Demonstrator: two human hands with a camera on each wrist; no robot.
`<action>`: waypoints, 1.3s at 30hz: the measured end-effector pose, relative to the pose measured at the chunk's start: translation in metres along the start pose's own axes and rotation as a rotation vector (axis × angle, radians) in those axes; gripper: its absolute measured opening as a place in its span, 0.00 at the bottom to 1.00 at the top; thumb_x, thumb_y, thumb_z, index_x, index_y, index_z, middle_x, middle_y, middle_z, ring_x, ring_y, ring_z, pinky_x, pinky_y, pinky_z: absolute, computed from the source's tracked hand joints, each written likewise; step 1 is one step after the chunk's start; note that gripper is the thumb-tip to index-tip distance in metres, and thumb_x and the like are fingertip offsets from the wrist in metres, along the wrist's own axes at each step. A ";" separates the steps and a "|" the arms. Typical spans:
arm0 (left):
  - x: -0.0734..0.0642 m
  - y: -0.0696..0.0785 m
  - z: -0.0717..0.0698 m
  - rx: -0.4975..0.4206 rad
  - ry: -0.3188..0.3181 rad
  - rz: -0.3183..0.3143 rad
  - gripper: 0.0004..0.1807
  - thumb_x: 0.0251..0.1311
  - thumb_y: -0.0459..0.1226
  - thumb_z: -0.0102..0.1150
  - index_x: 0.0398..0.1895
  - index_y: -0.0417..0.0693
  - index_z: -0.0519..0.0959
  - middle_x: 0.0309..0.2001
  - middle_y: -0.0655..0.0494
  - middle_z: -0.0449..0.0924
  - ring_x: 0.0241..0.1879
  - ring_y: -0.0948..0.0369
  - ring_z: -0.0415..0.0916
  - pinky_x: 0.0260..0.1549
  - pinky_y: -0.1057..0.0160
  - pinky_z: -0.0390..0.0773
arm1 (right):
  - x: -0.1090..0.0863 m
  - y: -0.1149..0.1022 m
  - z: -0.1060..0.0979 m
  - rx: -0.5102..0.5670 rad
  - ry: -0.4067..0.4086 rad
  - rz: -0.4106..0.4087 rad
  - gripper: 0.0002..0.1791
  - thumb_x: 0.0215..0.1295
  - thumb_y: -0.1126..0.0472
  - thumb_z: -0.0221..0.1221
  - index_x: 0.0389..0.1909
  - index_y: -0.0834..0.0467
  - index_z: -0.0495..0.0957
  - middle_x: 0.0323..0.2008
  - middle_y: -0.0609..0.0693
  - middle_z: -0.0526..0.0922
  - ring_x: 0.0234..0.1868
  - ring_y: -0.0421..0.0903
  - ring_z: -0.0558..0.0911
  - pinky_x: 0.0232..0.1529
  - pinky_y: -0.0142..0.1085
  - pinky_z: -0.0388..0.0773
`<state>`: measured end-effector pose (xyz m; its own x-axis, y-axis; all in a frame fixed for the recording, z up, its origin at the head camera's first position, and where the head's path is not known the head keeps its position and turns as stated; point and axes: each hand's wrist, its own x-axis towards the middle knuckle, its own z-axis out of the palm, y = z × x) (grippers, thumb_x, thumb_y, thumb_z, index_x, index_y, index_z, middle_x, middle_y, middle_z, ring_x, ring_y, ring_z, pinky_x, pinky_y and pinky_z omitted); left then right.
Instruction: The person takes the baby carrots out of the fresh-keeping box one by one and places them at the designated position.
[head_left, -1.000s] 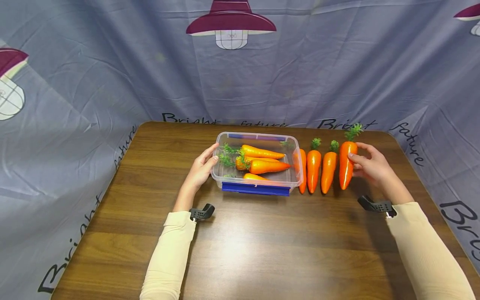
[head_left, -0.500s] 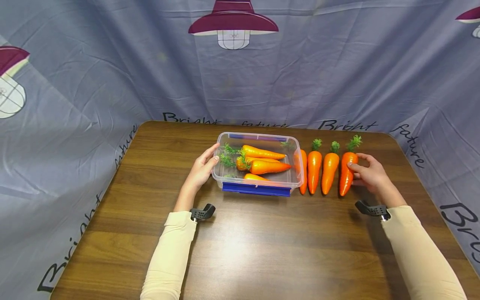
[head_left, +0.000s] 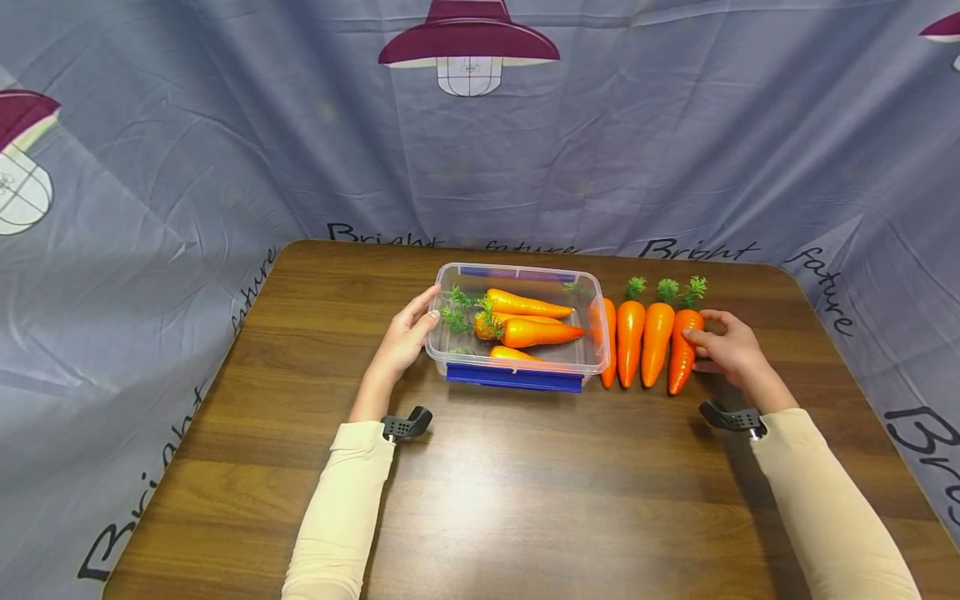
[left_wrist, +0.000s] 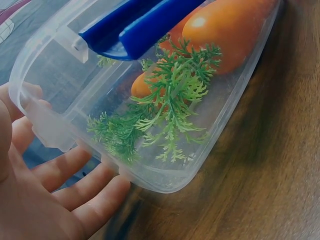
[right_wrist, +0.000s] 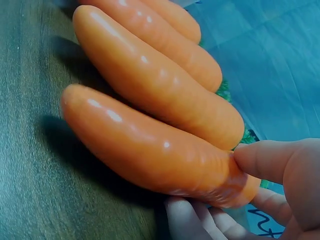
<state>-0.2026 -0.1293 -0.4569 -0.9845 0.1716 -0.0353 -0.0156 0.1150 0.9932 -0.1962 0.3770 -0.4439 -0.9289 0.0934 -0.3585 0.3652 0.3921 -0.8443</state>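
Pinching the rightmost artificial carrot (head_left: 681,360), the right hand (head_left: 729,343) sets it closer to the adjacent carrot (head_left: 657,343) than a moment earlier (head view); row spacing on the table (head_left: 525,483) appears nearly even. Left wrist view: the left hand (left_wrist: 55,195) rests, fingers extended, against a clear storage box (left_wrist: 172,182). Right wrist view: the gap widens toward the tips.

Left hand (left_wrist: 32,207) touches clear box (left_wrist: 162,177); green-topped carrots (left_wrist: 237,37) lie inside.

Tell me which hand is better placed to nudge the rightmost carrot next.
Likely the right hand: it pinches the rightmost carrot, while the left hand touches the box at its left end, farther away.
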 end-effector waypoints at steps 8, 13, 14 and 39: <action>0.000 0.001 0.000 -0.014 -0.008 0.013 0.28 0.78 0.35 0.44 0.79 0.47 0.60 0.81 0.44 0.53 0.78 0.43 0.56 0.66 0.37 0.71 | 0.001 0.001 0.003 0.042 -0.003 0.010 0.42 0.76 0.56 0.56 0.77 0.66 0.42 0.33 0.38 0.76 0.28 0.33 0.84 0.34 0.37 0.88; -0.001 0.001 0.001 -0.013 -0.007 0.012 0.28 0.78 0.35 0.44 0.79 0.47 0.60 0.81 0.45 0.52 0.79 0.44 0.54 0.67 0.36 0.69 | 0.000 -0.001 0.003 0.000 0.021 0.013 0.43 0.77 0.53 0.54 0.78 0.68 0.41 0.45 0.53 0.74 0.27 0.33 0.84 0.34 0.38 0.88; 0.000 0.001 0.001 -0.013 -0.007 0.011 0.28 0.78 0.35 0.44 0.79 0.47 0.60 0.82 0.45 0.52 0.79 0.44 0.54 0.67 0.36 0.69 | 0.000 -0.001 0.003 -0.010 0.028 0.013 0.43 0.77 0.53 0.54 0.78 0.68 0.41 0.47 0.56 0.73 0.27 0.33 0.84 0.34 0.38 0.89; -0.001 0.004 0.001 -0.016 -0.002 0.004 0.28 0.77 0.35 0.45 0.78 0.48 0.62 0.80 0.43 0.55 0.78 0.44 0.56 0.66 0.37 0.71 | 0.014 -0.003 -0.007 -0.101 0.111 -0.003 0.40 0.76 0.57 0.53 0.77 0.72 0.45 0.50 0.63 0.72 0.26 0.32 0.81 0.35 0.39 0.89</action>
<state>-0.2018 -0.1277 -0.4532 -0.9842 0.1741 -0.0312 -0.0141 0.0986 0.9950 -0.2102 0.3841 -0.4435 -0.9331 0.1907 -0.3048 0.3595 0.4819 -0.7991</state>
